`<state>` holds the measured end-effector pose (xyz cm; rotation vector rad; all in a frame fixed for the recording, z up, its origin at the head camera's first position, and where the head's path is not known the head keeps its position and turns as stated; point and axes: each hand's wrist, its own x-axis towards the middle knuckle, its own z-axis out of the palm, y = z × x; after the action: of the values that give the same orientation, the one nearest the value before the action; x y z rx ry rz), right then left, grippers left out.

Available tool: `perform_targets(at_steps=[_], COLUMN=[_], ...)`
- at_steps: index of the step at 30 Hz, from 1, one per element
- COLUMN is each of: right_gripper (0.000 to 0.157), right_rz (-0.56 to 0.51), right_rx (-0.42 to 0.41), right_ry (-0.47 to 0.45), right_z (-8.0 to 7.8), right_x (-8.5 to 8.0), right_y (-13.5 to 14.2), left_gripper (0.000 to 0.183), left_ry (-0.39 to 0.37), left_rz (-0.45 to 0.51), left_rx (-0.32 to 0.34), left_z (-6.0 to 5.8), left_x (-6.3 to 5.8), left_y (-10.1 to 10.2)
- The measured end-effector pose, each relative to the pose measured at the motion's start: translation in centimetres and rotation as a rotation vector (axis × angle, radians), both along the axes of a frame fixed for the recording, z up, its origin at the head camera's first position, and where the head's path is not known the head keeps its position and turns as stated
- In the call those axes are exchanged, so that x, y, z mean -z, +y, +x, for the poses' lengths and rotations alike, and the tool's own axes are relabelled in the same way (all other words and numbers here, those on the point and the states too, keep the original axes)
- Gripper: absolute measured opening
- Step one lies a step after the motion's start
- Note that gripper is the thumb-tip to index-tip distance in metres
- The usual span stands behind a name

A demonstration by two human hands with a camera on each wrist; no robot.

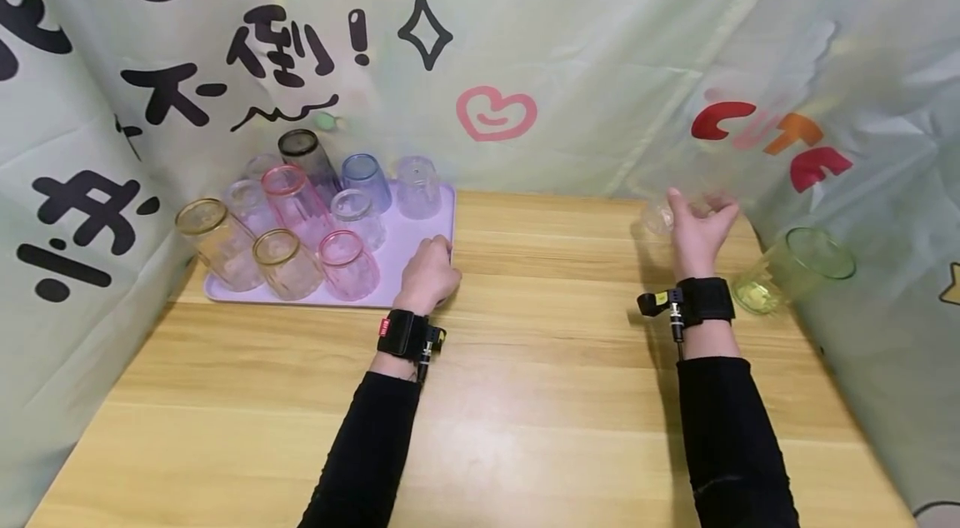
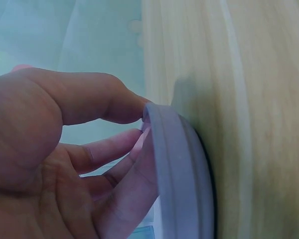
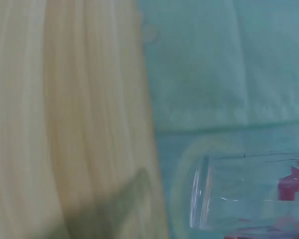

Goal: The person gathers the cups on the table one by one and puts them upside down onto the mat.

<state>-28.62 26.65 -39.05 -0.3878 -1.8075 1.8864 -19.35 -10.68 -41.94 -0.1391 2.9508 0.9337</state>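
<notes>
My left hand is at the right edge of a lilac tray. In the left wrist view, its thumb and fingers pinch the tray's raised rim. My right hand, near the back right of the table, holds a clear glass. That glass is so transparent that much of it is lost against the curtain in the head view; only its thick base and wall show in the right wrist view. Just right of my right wrist is a tall green glass, standing on the table.
Several glasses crowd the tray's left and middle, among them an amber one, a pink one, a grey one and a blue one. A printed curtain closes off the wooden table behind and at both sides.
</notes>
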Motion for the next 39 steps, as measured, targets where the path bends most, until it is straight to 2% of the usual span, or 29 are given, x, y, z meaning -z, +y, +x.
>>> perform_targets(at_steps=[3, 6, 8, 10, 12, 18, 23, 28, 34, 39], right_gripper=[0.064, 0.063, 0.061, 0.057, 0.054, 0.063, 0.054, 0.050, 0.049, 0.055], right_rz=[-0.076, -0.093, -0.092, -0.080, -0.106, -0.175, -0.247, -0.231, -0.223, -0.212], right_rx=[-0.034, -0.060, -0.074, -0.090, -0.113, -0.226, -0.309, -0.377, -0.412, -0.434], right_ry=[0.047, 0.098, 0.135, 0.151, 0.175, 0.168, 0.188, 0.192, 0.160, 0.129], right_z=[-0.7, -0.2, 0.5, 1.7, 2.1, 3.2, 3.8, 4.5, 4.9, 5.1], right_x=[1.1, 0.6, -0.2, -1.8, -2.4, -3.2, -3.4, -3.5, -2.9, -2.3], right_y=[-0.1, -1.4, -2.8, -4.6, -5.9, -9.2, -11.5, -13.4, -14.9, -15.5], left_gripper=[0.043, 0.042, 0.041, 0.040, 0.039, 0.036, 0.035, 0.038, 0.043, 0.045], left_ry=[0.002, 0.000, -0.002, -0.001, 0.000, 0.007, 0.019, 0.053, 0.105, 0.182], left_rz=[0.004, 0.010, 0.011, 0.007, 0.006, -0.004, 0.008, 0.006, 0.030, 0.068], left_rx=[-0.001, 0.002, 0.001, -0.001, -0.004, -0.013, -0.015, -0.021, -0.024, -0.025], left_z=[0.0, 0.1, 0.1, 0.1, 0.1, 0.0, 0.0, 0.0, -0.3, -0.6], left_x=[0.0, 0.0, 0.1, 0.1, 0.1, 0.1, 0.1, -0.1, -0.3, -0.1], left_y=[0.0, 0.1, 0.1, 0.0, 0.0, -0.1, -0.1, 0.0, 0.2, 0.3])
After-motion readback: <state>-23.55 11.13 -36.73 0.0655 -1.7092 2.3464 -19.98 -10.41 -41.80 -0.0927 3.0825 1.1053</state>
